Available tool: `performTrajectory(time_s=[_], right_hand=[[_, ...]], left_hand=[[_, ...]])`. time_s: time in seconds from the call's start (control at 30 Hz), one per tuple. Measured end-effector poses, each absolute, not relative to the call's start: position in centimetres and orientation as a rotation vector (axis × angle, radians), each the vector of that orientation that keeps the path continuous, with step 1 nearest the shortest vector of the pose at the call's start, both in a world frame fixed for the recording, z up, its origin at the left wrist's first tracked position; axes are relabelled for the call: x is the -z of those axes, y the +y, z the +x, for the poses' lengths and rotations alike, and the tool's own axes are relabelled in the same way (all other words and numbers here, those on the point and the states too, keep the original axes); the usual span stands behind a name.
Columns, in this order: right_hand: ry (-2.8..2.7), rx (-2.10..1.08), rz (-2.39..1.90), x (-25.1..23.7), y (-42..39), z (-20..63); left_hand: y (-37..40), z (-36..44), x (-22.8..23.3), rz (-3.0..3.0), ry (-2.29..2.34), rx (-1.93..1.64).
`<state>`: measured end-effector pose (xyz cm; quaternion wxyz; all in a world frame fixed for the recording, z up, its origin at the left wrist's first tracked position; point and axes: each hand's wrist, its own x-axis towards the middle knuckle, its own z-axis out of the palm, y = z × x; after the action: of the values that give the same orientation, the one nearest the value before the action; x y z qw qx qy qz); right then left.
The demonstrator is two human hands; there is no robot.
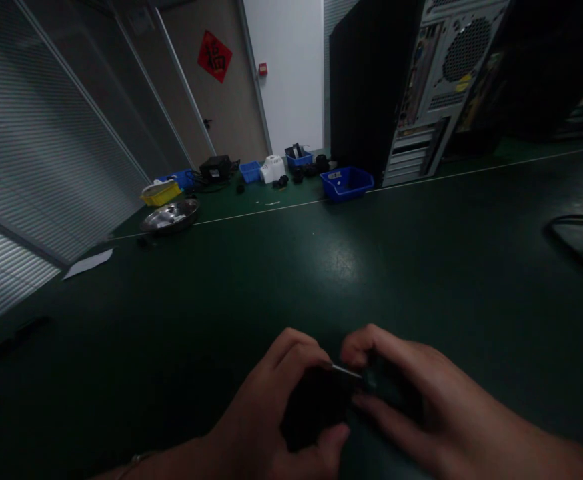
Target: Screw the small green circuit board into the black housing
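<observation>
My left hand (276,400) is wrapped round a dark, rounded object (314,407); the dim light hides what kind it is. A screwdriver sits in my right hand (421,393), between thumb and fingers. Its thin metal shaft (346,371) points left and reaches the upper edge of the dark object, near my left index finger. The handle is dark and mostly covered by my right hand. Both hands are low in the view, close together above the green tabletop (251,273).
A blue bin (346,185) stands beside a black computer tower (371,87) at the back. Left of it are a white part (272,169), a steel bowl (171,217) and a yellow tray (161,194). A black cable (566,240) lies right; a dark tool (16,339) lies left.
</observation>
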<state>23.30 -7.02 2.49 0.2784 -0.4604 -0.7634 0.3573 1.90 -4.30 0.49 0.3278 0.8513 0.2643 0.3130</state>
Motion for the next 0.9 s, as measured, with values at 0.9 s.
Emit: performTrajectory(time_s=[0.9], right_hand=[[-1.818,-0.911,-1.151,-3.2,-6.4,23.1]], left_hand=[[-4.8,2.2,-2.0,1.613,0.532,-0.773]])
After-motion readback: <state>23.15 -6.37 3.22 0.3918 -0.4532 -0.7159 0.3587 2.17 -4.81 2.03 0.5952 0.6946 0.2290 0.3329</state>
